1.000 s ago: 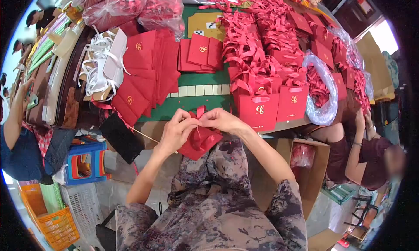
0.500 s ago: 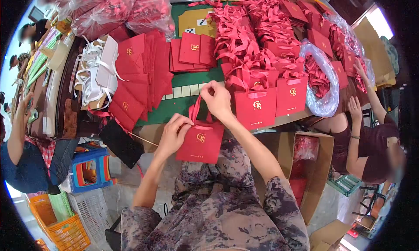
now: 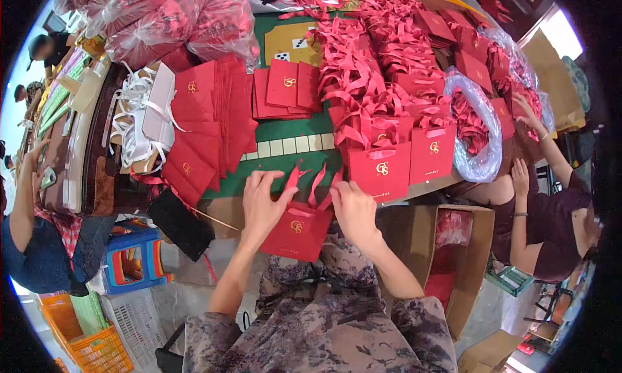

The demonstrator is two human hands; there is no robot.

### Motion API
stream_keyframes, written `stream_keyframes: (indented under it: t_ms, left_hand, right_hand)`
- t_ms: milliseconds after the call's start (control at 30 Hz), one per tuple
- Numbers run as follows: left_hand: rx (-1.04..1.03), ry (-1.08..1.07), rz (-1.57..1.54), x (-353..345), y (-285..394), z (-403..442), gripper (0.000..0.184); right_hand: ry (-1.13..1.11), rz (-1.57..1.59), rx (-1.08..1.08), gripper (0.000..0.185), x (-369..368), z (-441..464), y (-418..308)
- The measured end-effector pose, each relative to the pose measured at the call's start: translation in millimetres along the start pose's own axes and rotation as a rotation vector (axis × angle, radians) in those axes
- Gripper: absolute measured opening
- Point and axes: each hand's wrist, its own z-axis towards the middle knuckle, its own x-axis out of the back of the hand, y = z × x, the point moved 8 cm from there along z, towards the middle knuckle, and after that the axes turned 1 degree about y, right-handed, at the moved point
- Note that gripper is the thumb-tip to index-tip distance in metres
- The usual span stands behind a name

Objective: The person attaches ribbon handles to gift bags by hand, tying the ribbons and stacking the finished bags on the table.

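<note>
In the head view, a small red paper gift bag (image 3: 295,235) with a gold logo stands in front of me at the table's near edge, its top parted. Its red ribbon handle (image 3: 314,186) rises in loose ends above the rim. My left hand (image 3: 262,203) is at the bag's upper left side, with thumb and index finger apart around the rim and ribbon. At the upper right corner, the fingers of my right hand (image 3: 356,214) are closed on the bag's edge. The fingertips behind the bag are hidden.
Flat red bags (image 3: 223,110) lie fanned at the left, beside white ribbon-handled bags (image 3: 159,101). Finished-looking red bags (image 3: 379,169) stand in rows at the right. An open cardboard box (image 3: 466,263) is below the table. Another person's hand (image 3: 520,178) is at the far right.
My right hand has come down from the raised ribbon to the bag's right edge. My left hand has shifted to its left side. The bag sits slightly lower, with its top parted.
</note>
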Motion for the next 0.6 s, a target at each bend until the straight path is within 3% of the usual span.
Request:
stream_keyframes:
  t_ms: [100,167,300,367,433,500,600]
  left_hand:
    - [-0.06,0.045,0.024,-20.4,6.8,8.0,0.035]
    - [0.047,-0.128,0.025,-50.1,-6.8,8.4,0.033]
    - [0.076,-0.034,-0.197,-48.4,-14.0,1.9,0.021]
    - [0.133,-0.026,-0.291,-45.0,-23.0,-0.9,0.017]
    - [0.424,-0.148,-0.641,-57.4,-48.6,-8.4,0.021]
    - [0.472,-0.154,-0.771,-58.4,-53.9,-9.1,0.021]
    - [0.571,-0.165,-0.991,-61.9,-56.3,-7.4,0.021]
  right_hand:
    - [-0.055,-0.084,-0.071,0.02,-16.2,-5.8,12.2]
    - [-0.095,-0.095,-0.069,0.023,-22.2,-5.2,10.8]
    - [-0.091,-0.027,-0.081,0.025,-41.7,-8.1,14.2]
    - [0.132,0.195,0.035,0.024,-31.5,-10.9,8.7]
    - [0.124,0.316,0.021,0.027,-22.0,-11.2,-1.2]
    - [0.137,0.636,-0.098,0.032,-17.0,-14.5,-5.2]
    - [0.072,0.72,-0.059,0.036,-30.8,-16.3,-21.7]
